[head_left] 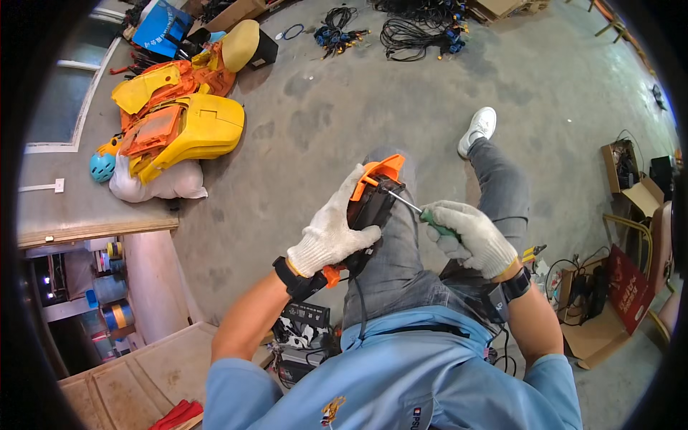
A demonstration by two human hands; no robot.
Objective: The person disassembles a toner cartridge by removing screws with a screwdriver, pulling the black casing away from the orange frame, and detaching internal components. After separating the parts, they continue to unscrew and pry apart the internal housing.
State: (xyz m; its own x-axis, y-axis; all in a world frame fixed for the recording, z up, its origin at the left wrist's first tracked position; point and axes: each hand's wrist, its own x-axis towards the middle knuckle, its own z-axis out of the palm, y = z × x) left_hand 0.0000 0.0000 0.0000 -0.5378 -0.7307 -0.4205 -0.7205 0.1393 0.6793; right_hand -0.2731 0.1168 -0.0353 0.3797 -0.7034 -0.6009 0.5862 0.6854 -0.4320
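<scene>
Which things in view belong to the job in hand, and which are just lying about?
In use:
- black-and-orange unit, in the left hand
- green-handled screwdriver, in the right hand, shaft toward the unit

Apparently lying about:
- yellow panels
- blue helmet
- white sack
- black cable bundles

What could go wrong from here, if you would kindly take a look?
The screwdriver in the right hand points into the black-and-orange device; if its tip slips, it might jab the left hand or the thigh.

Only the left hand grips the device, over the thigh, so it could twist or drop to the floor under pressure.
</scene>
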